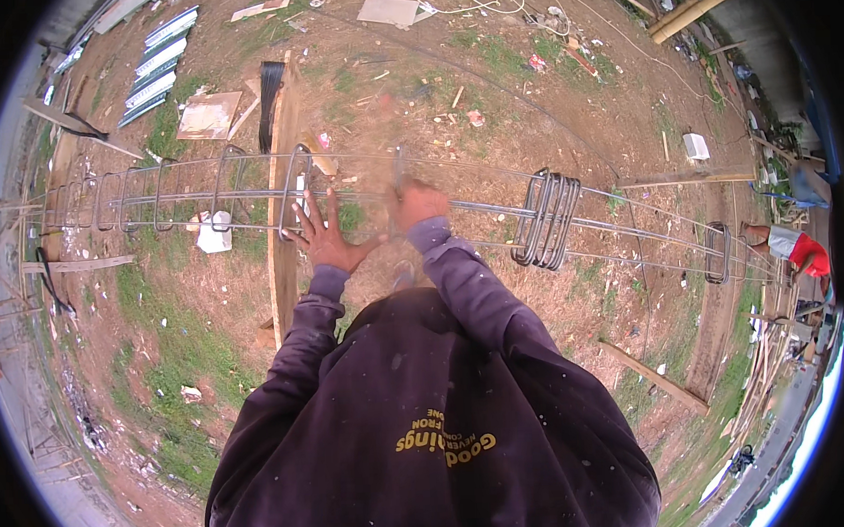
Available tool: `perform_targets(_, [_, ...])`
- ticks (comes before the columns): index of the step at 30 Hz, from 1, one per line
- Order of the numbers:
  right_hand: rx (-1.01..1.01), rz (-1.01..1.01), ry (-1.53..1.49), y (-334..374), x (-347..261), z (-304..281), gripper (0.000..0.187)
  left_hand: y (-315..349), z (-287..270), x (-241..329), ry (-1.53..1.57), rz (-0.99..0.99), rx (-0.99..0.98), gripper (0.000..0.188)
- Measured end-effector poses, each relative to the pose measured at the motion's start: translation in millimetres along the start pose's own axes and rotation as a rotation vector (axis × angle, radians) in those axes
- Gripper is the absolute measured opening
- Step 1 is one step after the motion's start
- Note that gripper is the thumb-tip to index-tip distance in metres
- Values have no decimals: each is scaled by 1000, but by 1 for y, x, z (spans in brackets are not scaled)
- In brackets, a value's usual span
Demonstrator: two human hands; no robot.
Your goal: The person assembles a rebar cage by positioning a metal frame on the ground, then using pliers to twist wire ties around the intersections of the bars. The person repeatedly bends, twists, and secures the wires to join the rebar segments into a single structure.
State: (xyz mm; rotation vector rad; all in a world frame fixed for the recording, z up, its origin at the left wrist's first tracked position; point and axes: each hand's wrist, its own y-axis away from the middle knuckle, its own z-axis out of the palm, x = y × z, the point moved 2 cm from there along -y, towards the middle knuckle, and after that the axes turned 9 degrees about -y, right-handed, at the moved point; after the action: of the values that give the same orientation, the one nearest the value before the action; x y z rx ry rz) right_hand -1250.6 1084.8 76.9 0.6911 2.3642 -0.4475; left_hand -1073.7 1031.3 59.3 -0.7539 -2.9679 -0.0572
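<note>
The setting is an outdoor yard of reddish-brown bare earth point(491, 103) with patches of grass and scattered litter. A long cage of grey steel reinforcing bars point(206, 208) runs across the view from left to right, raised off the ground and bent by the lens toward the rim; its far left and far right ends fade into the dark edge and cannot be followed.

Along the cage, rectangular steel stirrups stand spaced out on its left stretch, and a tight bunch of grey stirrups point(546, 220) hangs together to the right of the hands. A single stirrup point(717, 251) sits further right on the cage.

The person's left hand point(323, 237) is spread open, fingers apart, palm toward the cage, just beside the bars near one stirrup; whether it touches the steel cannot be told. The right hand point(418, 204) is clenched at the cage's bars, apparently around a thin upright piece that is blurred; what it grips cannot be made out clearly.

A pale wooden plank point(283, 185) lies on the ground under the cage, passing behind the left hand. A stack of grey corrugated sheets point(159, 64) lies well beyond the cage, upper left. A second person in a red garment point(798, 248) is partly cut off near the cage's right end. The dark purple hooded top point(427, 421) hides the ground below the hands.
</note>
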Motion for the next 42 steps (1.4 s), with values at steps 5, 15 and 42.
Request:
perform_targets(5, [105, 111, -145, 13, 21, -50, 29, -1, 11, -3, -1, 17, 44, 138])
perform_targets(15, [204, 245, 501, 86, 168, -160, 58, 0, 20, -7, -14, 44, 73, 133])
perform_targets(42, [71, 149, 930, 91, 373, -397, 20, 74, 4, 181, 141, 169, -35, 120])
